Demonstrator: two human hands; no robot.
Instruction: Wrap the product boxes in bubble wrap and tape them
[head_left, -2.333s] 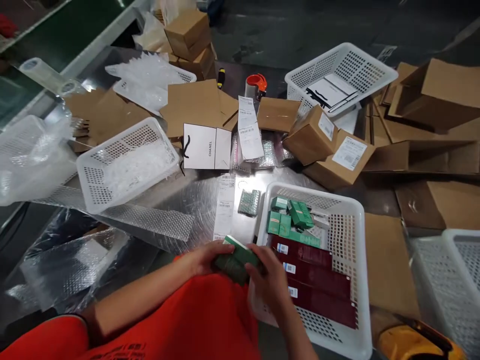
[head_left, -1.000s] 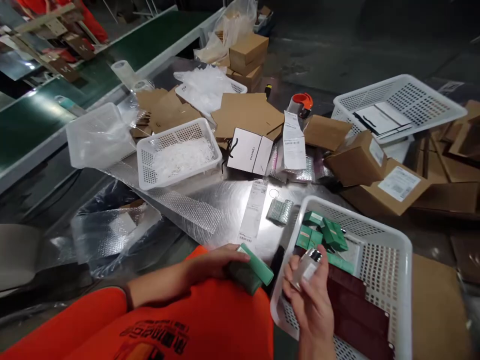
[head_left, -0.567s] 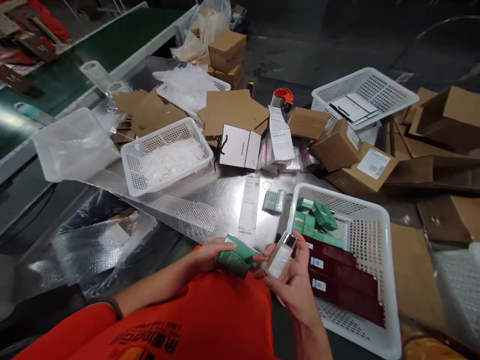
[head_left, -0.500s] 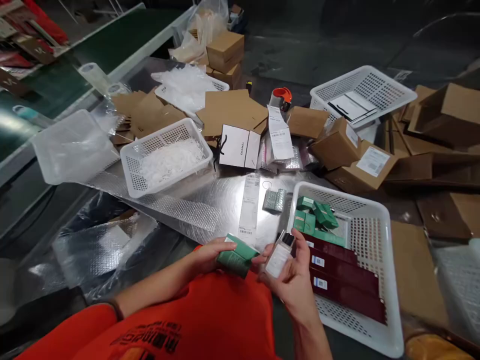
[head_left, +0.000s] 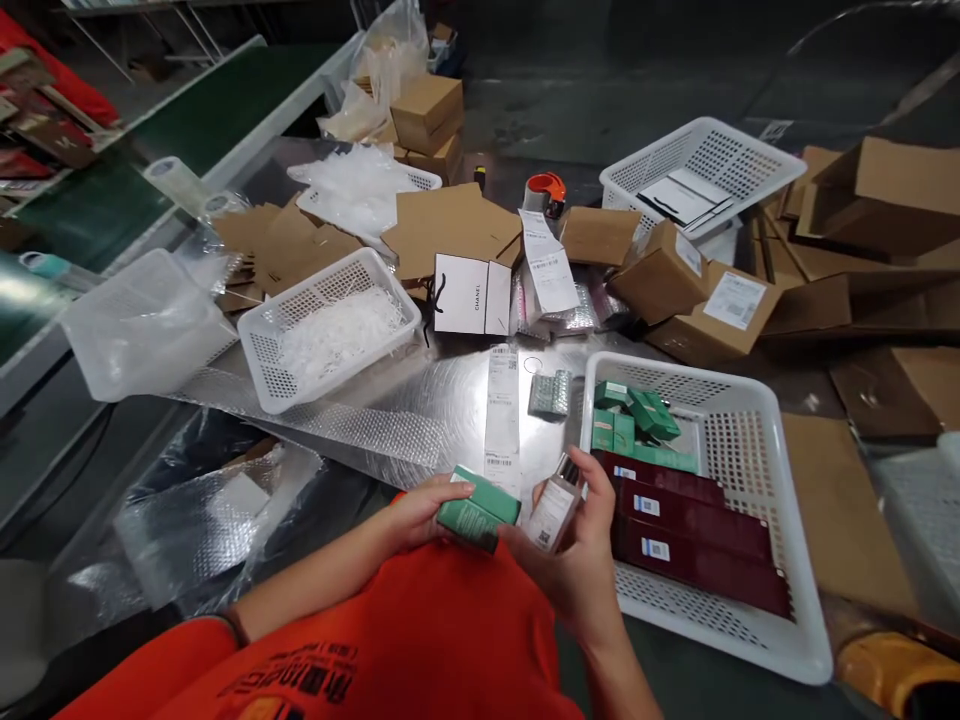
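Observation:
My left hand point(head_left: 421, 512) is closed around a green box point(head_left: 480, 508), held low in front of the orange shirt. In my right hand point(head_left: 583, 545) is a small clear bottle point(head_left: 553, 508) with a dark cap and a white label, tilted up and to the right. The thumb of my right hand is close to the box's right end. Just beyond the hands, a long printed paper strip point(head_left: 502, 405) lies on the metal table point(head_left: 405, 400), with a small bubble-wrapped item point(head_left: 550, 394) to its right.
On the right, a white basket point(head_left: 802, 560) holds green boxes point(head_left: 652, 415) and dark red boxes point(head_left: 697, 530). A basket of white shredded filler point(head_left: 341, 335) stands left. Behind are a white paper bag point(head_left: 461, 293), cardboard boxes point(head_left: 660, 275) and a tape dispenser point(head_left: 545, 190).
The bottle in my right hand has turned slightly, and its cap now points more up. The left hand keeps its hold on the green box. The camera view has shifted a little.

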